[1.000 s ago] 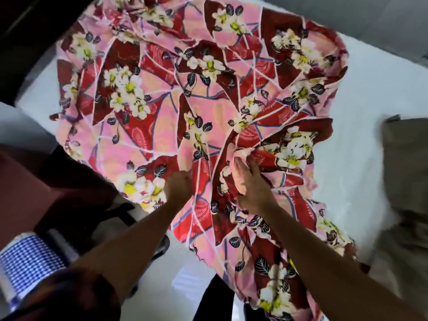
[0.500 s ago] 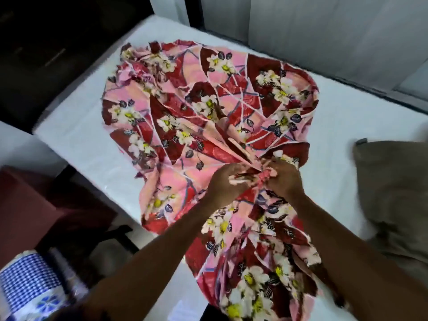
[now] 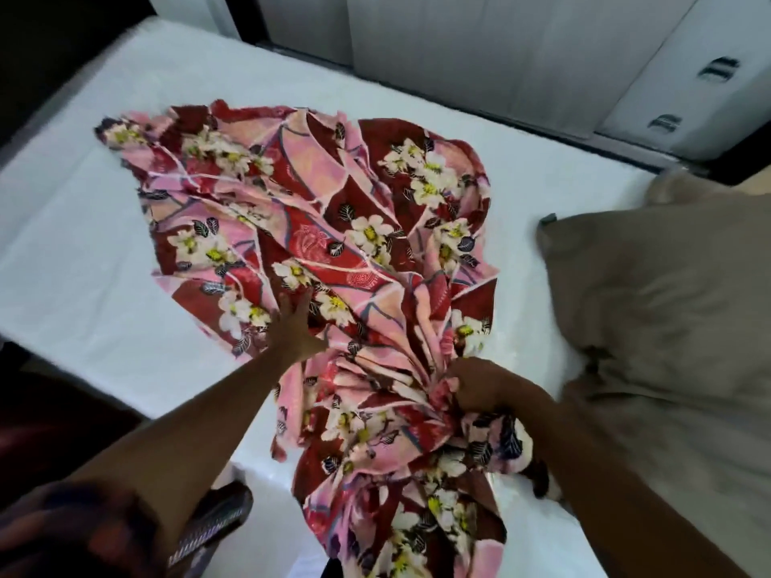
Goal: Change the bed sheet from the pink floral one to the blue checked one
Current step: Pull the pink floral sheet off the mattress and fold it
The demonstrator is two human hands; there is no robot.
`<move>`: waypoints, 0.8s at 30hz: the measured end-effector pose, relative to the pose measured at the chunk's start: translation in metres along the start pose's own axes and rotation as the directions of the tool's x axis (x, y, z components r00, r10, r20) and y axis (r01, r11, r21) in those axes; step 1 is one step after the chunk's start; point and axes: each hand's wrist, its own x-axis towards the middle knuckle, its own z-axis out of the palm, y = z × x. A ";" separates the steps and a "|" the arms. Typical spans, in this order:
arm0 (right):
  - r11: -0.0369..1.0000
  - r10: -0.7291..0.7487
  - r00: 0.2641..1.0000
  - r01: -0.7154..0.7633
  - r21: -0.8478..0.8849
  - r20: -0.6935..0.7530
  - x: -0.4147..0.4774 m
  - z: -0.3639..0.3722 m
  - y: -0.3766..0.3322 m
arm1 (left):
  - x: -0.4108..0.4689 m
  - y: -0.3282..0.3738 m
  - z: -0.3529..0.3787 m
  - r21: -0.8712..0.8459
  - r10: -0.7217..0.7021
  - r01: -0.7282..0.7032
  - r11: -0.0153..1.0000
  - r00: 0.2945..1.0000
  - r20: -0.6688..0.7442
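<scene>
The bare white mattress (image 3: 75,260) fills the left side, with a dark gap beyond its far edge. On its middle lies the pink floral sheet (image 3: 317,219), pulled off the corners and bunched into a loose heap; its folds run together toward the near edge and spill over it.

The left hand (image 3: 294,329) lies on the near left part of the heap. Its fingers (image 3: 288,304) are straight and spread, pressing flat on the cloth and gripping nothing.

Further right, the right hand (image 3: 475,387) has its fingers curled tight round the gathered folds, where the pleats meet in a knot of cloth.

To the right of the sheet, just apart from it, a brown pillow (image 3: 667,310) rests on the mattress. Pale cupboard doors (image 3: 500,56) stand behind the bed.
</scene>
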 end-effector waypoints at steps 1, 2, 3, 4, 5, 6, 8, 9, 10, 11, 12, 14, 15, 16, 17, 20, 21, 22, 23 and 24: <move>0.999 -0.007 0.999 0.009 0.052 -0.046 0.004 -0.001 0.001 | 0.001 0.005 0.002 -0.026 -0.065 0.066 0.998 0.998 0.025; 0.990 -0.016 0.989 0.036 0.134 -0.149 0.009 -0.004 0.001 | 0.003 0.006 0.006 -0.058 -0.118 0.121 0.991 0.992 0.045; 0.969 0.020 0.955 0.055 0.242 -0.296 0.014 -0.006 0.002 | 0.003 0.008 0.009 -0.078 -0.150 0.152 0.985 0.988 0.034; 0.932 0.087 0.887 0.089 0.352 -0.454 0.020 -0.010 0.004 | 0.002 0.011 0.013 -0.108 -0.160 0.159 0.981 0.987 -0.008; 0.896 0.182 0.796 0.107 0.430 -0.578 0.027 -0.014 0.008 | 0.002 0.014 0.020 -0.166 -0.148 0.135 0.977 0.987 -0.063; 0.868 0.273 0.712 0.107 0.484 -0.647 0.032 -0.019 0.009 | -0.002 0.020 0.023 -0.254 -0.110 0.075 0.964 0.986 -0.126; 0.842 0.365 0.615 0.104 0.530 -0.699 0.048 -0.027 0.009 | -0.017 0.037 0.031 -0.399 -0.060 -0.010 0.917 0.985 -0.161; 0.837 0.388 0.608 0.082 0.541 -0.693 0.057 -0.031 0.009 | -0.027 0.048 0.032 -0.444 -0.029 -0.022 0.896 0.994 -0.108; 0.831 0.412 0.618 0.045 0.554 -0.669 0.065 -0.033 0.008 | -0.040 0.061 0.030 -0.479 0.045 -0.042 0.877 0.999 -0.006; 0.821 0.436 0.642 0.004 0.571 -0.631 0.076 -0.033 0.010 | -0.052 0.072 0.029 -0.506 0.176 -0.110 0.855 0.981 0.085; 0.800 0.456 0.677 -0.028 0.599 -0.578 0.086 -0.033 0.008 | -0.060 0.077 0.026 -0.519 0.319 -0.198 0.832 0.935 0.154; 0.772 0.472 0.742 -0.087 0.630 -0.476 0.101 -0.033 0.003 | -0.066 0.076 0.022 -0.536 0.464 -0.268 0.800 0.844 0.271; 0.772 0.453 0.772 -0.089 0.630 -0.447 0.105 -0.035 -0.001 | -0.060 0.070 0.015 -0.545 0.444 -0.214 0.810 0.832 0.334; 0.778 0.412 0.810 -0.074 0.624 -0.418 0.105 -0.035 -0.003 | -0.054 0.064 0.007 -0.543 0.409 -0.173 0.822 0.843 0.351; 0.794 0.319 0.868 -0.025 0.607 -0.381 0.107 -0.032 -0.005 | -0.046 0.057 -0.003 -0.543 0.350 -0.133 0.829 0.880 0.320; 0.931 -0.055 0.984 0.112 0.348 -0.170 0.101 -0.016 -0.021 | -0.012 0.010 -0.028 -0.628 0.106 -0.075 0.775 0.994 0.013; 0.960 -0.096 0.991 0.117 0.255 -0.091 0.102 -0.008 -0.027 | -0.001 -0.006 -0.037 -0.603 0.033 -0.076 0.794 0.996 -0.082; 0.981 -0.100 0.995 0.104 0.167 -0.029 0.099 -0.005 -0.035 | 0.010 -0.018 -0.047 -0.542 -0.001 -0.080 0.837 0.989 -0.146; 0.989 -0.103 0.995 0.104 0.108 -0.017 0.099 -0.002 -0.039 | 0.020 -0.030 -0.053 -0.456 -0.024 -0.061 0.888 0.984 -0.177; 0.994 -0.094 0.995 0.095 0.056 -0.032 0.100 0.002 -0.039 | 0.030 -0.039 -0.061 -0.376 -0.032 -0.041 0.926 0.982 -0.185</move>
